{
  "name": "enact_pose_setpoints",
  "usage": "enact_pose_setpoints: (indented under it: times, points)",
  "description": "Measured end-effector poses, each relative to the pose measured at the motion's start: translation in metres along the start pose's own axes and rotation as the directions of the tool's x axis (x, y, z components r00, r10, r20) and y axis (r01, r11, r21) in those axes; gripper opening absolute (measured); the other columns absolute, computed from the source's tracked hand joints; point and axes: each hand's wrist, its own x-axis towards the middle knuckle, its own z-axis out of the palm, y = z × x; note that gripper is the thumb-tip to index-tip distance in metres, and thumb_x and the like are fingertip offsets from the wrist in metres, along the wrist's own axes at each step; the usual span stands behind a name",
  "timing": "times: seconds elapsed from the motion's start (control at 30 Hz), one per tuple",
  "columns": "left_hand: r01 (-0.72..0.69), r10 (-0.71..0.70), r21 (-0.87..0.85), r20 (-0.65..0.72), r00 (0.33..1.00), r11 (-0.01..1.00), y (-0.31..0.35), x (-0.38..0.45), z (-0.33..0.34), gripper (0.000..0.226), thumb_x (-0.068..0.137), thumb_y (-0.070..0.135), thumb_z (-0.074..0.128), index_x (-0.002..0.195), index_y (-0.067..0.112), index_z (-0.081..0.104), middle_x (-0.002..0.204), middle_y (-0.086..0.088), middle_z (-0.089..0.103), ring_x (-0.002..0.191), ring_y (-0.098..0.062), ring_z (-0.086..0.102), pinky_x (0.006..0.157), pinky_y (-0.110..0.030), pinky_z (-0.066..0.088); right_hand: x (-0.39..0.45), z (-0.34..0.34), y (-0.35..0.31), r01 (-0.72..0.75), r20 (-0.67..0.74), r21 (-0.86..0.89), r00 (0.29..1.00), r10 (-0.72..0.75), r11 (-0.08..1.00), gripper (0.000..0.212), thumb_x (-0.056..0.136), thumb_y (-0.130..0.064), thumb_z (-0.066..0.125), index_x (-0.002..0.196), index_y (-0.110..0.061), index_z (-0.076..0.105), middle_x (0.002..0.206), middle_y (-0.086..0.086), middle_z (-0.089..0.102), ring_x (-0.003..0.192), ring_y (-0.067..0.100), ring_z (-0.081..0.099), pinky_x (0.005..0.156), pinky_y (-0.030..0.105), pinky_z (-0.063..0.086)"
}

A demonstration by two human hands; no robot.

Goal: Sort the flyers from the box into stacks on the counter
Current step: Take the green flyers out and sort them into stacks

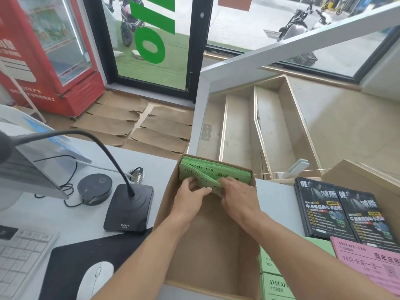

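While both hands' fingers pinch them, green flyers stand upright.

The pale grey counter carried an open cardboard box at its middle. Just left of the box stood a black gooseneck microphone base, and beyond that a round black puck-shaped device. Nearer and left of the box lay a black mouse mat with a white mouse on it, and a white keyboard. Right of the box lay two stacks of black flyers, a pink stack and green stacks.
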Motion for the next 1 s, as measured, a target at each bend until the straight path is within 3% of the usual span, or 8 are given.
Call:
enact_pose_setpoints:
  times: [0.13,0.23,0.37,0.47,0.57,0.63,0.8,1.0]
  points:
    - [-0.046,0.040,-0.065,-0.090,0.995,0.997,0.010,-0.014,-0.010,0.071,0.074,0.049,0.084,0.135,0.029,0.054,0.128,0.017,0.064,0.122,-0.006,0.057,0.110,-0.035,0.041,-0.014,-0.049,0.008,-0.085,0.048,0.395,0.996,0.072,0.915,0.032,0.098,-0.025,0.052,0.126,-0.038,0.060,0.111,-0.008,0.071,0.094,0.023,0.068,0.078,0.040,0.055]
    - [-0.116,0.118,-0.150,0.000,0.993,0.982,0.027,-0.040,-0.016,0.067,0.067,0.053,0.087,0.124,0.027,0.061,0.117,0.010,0.074,0.113,-0.014,0.069,0.107,-0.050,0.047,-0.056,-0.083,0.023,-0.213,0.242,0.825,0.970,0.013,0.523,0.020,0.100,-0.021,0.062,0.114,-0.034,0.068,0.102,-0.008,0.076,0.090,0.014,0.074,0.081,0.044,0.061]
    - [-0.172,0.216,-0.239,0.171,0.961,0.956,0.046,-0.104,0.004,0.022,0.092,0.021,0.072,0.112,0.014,0.074,0.111,-0.007,0.077,0.104,-0.029,0.074,0.094,-0.053,0.056,-0.134,-0.090,0.040,-0.313,0.352,0.910,0.930,-0.103,0.273,0.026,0.098,-0.016,0.064,0.123,-0.022,0.065,0.114,0.001,0.075,0.102,0.024,0.073,0.087,0.047,0.059]
    - [-0.223,0.278,-0.209,0.295,0.914,0.952,0.037,-0.158,0.034,0.023,0.089,0.015,0.070,0.111,0.006,0.074,0.109,-0.010,0.077,0.101,-0.031,0.074,0.085,-0.049,0.061,-0.193,-0.078,0.051,-0.282,0.306,0.934,0.948,-0.085,0.220,0.031,0.096,-0.013,0.064,0.126,-0.022,0.064,0.120,-0.003,0.074,0.111,0.019,0.070,0.092,0.039,0.056]
    - [-0.306,0.344,-0.158,0.459,0.819,0.939,0.007,-0.199,0.067,0.025,0.093,0.003,0.067,0.117,0.002,0.072,0.115,-0.009,0.076,0.109,-0.028,0.072,0.092,-0.044,0.059,-0.247,-0.058,0.065,-0.205,0.200,0.975,0.978,0.061,0.091,0.032,0.086,-0.010,0.068,0.116,-0.021,0.072,0.116,0.001,0.075,0.108,0.019,0.071,0.085,0.028,0.057]
    - [-0.318,0.344,-0.140,0.513,0.787,0.938,-0.017,-0.217,0.087,0.027,0.095,-0.002,0.065,0.121,0.001,0.070,0.119,-0.008,0.075,0.115,-0.026,0.069,0.097,-0.040,0.057,-0.278,-0.041,0.079,-0.188,0.181,0.980,0.978,0.106,0.062,0.031,0.084,-0.009,0.069,0.112,-0.021,0.076,0.115,0.004,0.075,0.108,0.021,0.071,0.085,0.028,0.056]
    - [-0.228,0.255,-0.115,0.526,0.811,0.967,-0.067,-0.240,0.122,0.031,0.094,0.003,0.067,0.123,0.011,0.073,0.126,-0.005,0.072,0.121,-0.025,0.066,0.102,-0.048,0.053,-0.326,-0.004,0.109,-0.262,0.237,0.953,0.958,0.161,0.151,0.031,0.087,-0.023,0.072,0.115,-0.037,0.071,0.119,-0.002,0.073,0.112,0.020,0.069,0.095,0.052,0.054]
    - [-0.242,0.242,-0.062,0.477,0.845,0.968,-0.094,-0.265,0.136,0.023,0.087,-0.002,0.075,0.108,0.008,0.076,0.107,-0.006,0.076,0.108,-0.024,0.071,0.089,-0.032,0.057,-0.354,0.008,0.121,-0.215,0.183,0.961,0.966,0.185,0.172,0.031,0.090,0.001,0.070,0.114,-0.020,0.070,0.111,-0.005,0.075,0.107,0.015,0.070,0.092,0.038,0.057]
